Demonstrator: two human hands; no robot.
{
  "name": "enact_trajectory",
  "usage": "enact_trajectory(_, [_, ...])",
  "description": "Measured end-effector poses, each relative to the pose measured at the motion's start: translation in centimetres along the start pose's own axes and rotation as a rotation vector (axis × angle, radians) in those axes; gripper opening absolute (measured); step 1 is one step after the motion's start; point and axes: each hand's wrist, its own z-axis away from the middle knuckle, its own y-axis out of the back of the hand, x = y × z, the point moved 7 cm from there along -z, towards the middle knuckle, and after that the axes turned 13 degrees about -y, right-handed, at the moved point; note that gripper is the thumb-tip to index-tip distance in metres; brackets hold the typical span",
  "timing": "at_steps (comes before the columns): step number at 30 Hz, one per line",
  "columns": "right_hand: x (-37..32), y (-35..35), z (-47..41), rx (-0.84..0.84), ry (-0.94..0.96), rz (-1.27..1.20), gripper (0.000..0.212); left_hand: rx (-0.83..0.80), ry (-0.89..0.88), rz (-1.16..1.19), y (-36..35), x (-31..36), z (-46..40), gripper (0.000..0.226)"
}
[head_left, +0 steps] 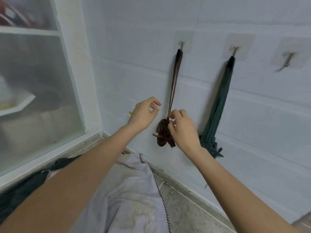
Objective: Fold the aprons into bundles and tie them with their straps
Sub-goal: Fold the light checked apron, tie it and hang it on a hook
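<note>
Where the white tiled wall [218, 17] carries a row of three stick-on hooks, a dark red-brown apron bundle [162, 135] hangs low from the left hook [182, 43] by its long strap [175, 78]. A short strap end sticks out at the bundle's left side. On the middle hook [235, 49] hangs a dark green apron [217, 113], drawn into a long narrow shape, its bunched lower end just right of the red-brown bundle. The right hook [288, 62] carries nothing.

Right hand [183, 130]: fingers curled, tips pinching at the top of the red-brown bundle where the strap meets it. Exactly which fold they hold is hidden behind the fingers. Left hand [144, 113]: just left of the strap, not touching it, fingers loosely curled with thumb and forefinger near each other, holding nothing visible. Both forearms are bare and reach in from the near edge.

Below the hands lies a pale lilac cloth [134, 190] on a speckled stone ledge [185, 195], with a dark beaded chain [159, 190] trailing across it. Dark fabric [25, 187] sits at the near left. To the left, a white-framed cabinet with frosted glass [38, 84]; blurred shapes show behind it, including a pale tray-like form and something red above. Contents cannot be told.
</note>
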Motion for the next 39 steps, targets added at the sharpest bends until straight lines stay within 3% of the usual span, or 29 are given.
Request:
enact_trajectory(6, [-2.8, -15.7, 3.5, -0.360, 0.001, 0.100, 0.026, 0.046, 0.374, -0.201, 4.9, -15.7, 10.3, 0.020])
enact_trajectory(15, [-5.7, -39.9, 10.0, -0.956, -0.091, 0.203, 0.058, -0.292, 0.871, -0.284, 9.6, -37.2, 26.2, 0.044])
enact_trajectory(19, [-5.7, -46.9, 11.9, -1.118, -0.114, 0.276, 0.084, -0.412, 1.093, -0.378, 10.6, -42.5, 30.8, 0.063])
enact_trajectory(24, [-4.6, -51.9, 14.7, -1.297, -0.177, 0.459, 0.106, -0.366, 1.378, -0.440, 11.6, -45.3, 35.3, 0.073])
enact_trajectory(28, [-4.1, -52.8, 15.5, -1.284, -0.191, 0.572, 0.117, -0.346, 1.281, -0.479, 12.5, -46.9, 36.7, 0.033])
enact_trajectory(31, [-6.0, -52.6, 15.3, -1.251, -0.168, 0.593, 0.117, -0.254, 0.996, -0.274, 12.2, -46.3, 35.2, 0.011])
enact_trajectory(35, [-15.6, -52.5, 14.2, -1.062, 0.240, 0.247, 0.106, -0.281, 0.684, -0.001, 12.0, -43.1, 32.3, 0.008])
enact_trajectory(36, [-17.1, -52.5, 13.9, -1.042, 0.289, 0.211, 0.094, -0.274, 0.651, 0.034, 12.3, -42.2, 31.8, 0.013])
enact_trajectory(39, [-18.8, -52.1, 12.5, -1.011, 0.299, 0.312, 0.022, -0.279, 0.685, 0.123, 13.6, -41.2, 32.1, 0.014])
